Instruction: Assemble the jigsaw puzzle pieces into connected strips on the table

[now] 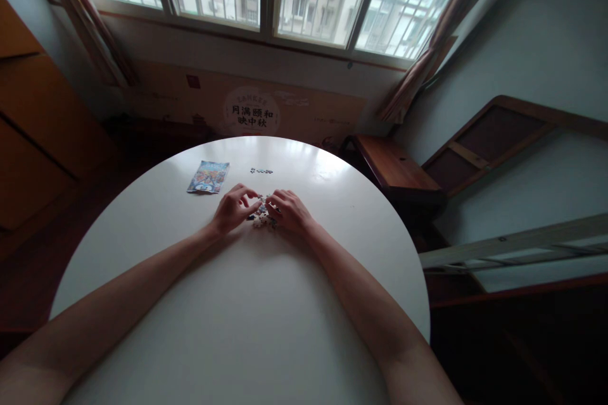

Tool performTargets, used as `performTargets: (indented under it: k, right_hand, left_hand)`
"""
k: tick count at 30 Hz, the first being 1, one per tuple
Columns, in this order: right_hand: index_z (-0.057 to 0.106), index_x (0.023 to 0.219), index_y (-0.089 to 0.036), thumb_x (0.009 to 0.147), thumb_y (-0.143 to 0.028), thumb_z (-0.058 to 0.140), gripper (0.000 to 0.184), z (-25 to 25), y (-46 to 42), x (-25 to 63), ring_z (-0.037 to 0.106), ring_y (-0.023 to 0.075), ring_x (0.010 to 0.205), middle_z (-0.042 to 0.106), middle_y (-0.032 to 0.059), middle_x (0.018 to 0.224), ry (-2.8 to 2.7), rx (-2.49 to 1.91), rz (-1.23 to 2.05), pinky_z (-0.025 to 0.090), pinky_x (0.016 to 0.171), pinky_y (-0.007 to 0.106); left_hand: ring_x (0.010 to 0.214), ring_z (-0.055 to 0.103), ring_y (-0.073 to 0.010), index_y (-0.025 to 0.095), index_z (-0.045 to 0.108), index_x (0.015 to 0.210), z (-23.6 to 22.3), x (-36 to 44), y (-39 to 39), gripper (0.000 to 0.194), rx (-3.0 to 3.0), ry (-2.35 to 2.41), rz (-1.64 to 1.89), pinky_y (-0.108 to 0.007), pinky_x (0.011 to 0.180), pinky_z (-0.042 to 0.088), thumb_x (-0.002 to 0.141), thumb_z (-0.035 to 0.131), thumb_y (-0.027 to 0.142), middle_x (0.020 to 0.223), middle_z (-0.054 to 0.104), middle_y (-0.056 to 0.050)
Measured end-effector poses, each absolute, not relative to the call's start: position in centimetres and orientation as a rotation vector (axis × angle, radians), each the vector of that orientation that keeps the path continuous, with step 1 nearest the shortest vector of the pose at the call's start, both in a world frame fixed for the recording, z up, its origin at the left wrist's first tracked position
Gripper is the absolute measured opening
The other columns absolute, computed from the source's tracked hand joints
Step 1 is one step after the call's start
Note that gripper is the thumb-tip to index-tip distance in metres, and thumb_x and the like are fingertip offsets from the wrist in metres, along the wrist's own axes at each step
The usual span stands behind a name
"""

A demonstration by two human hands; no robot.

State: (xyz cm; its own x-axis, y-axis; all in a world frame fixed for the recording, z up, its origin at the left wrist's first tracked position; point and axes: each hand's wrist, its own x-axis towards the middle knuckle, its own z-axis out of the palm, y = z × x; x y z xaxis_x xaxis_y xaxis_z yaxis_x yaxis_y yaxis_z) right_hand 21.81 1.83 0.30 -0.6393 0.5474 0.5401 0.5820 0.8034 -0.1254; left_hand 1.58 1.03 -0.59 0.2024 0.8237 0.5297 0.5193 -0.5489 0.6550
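Observation:
A small heap of jigsaw pieces [261, 221], some pale and some blue or dark, lies on the white round table [228, 335]. My left hand [234, 207] is at the heap's left side, thumb and index finger bent toward each other with a small jigsaw piece [260, 197] at their tips. From the right, my right hand [289, 207] reaches over the heap with curled fingers; its thumb and whatever it grips are hidden. Beyond both hands, several more pieces [261, 171] lie in a short row.
A blue printed packet [209, 177] lies flat on the table, left of the row. Past the table's right edge stands a wooden bench [396, 164]. Windows [313, 0] and a printed banner [304, 101] are behind the far edge, with an orange cabinet [42, 120] at left.

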Motion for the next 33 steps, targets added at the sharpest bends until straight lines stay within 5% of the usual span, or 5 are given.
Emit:
performTargets:
  k: [33]
  right_hand:
    - [0.061, 0.083, -0.018, 0.093, -0.024, 0.047, 0.018, 0.5, 1.7, 21.7, 0.050, 0.0149, 0.072, 0.058, 0.0044, 0.078, -2.375, -0.789, -0.128, 0.038, 0.070, 0.027]
  left_hand:
    - [0.060, 0.056, -0.0096, 0.019, 0.063, 0.088, 0.4, 2.0, -0.3, 0.020, 2.338, 1.409, 1.218, -0.023, 0.058, 0.043, 0.082, 0.062, 0.039, 0.086, 0.060, -0.001]
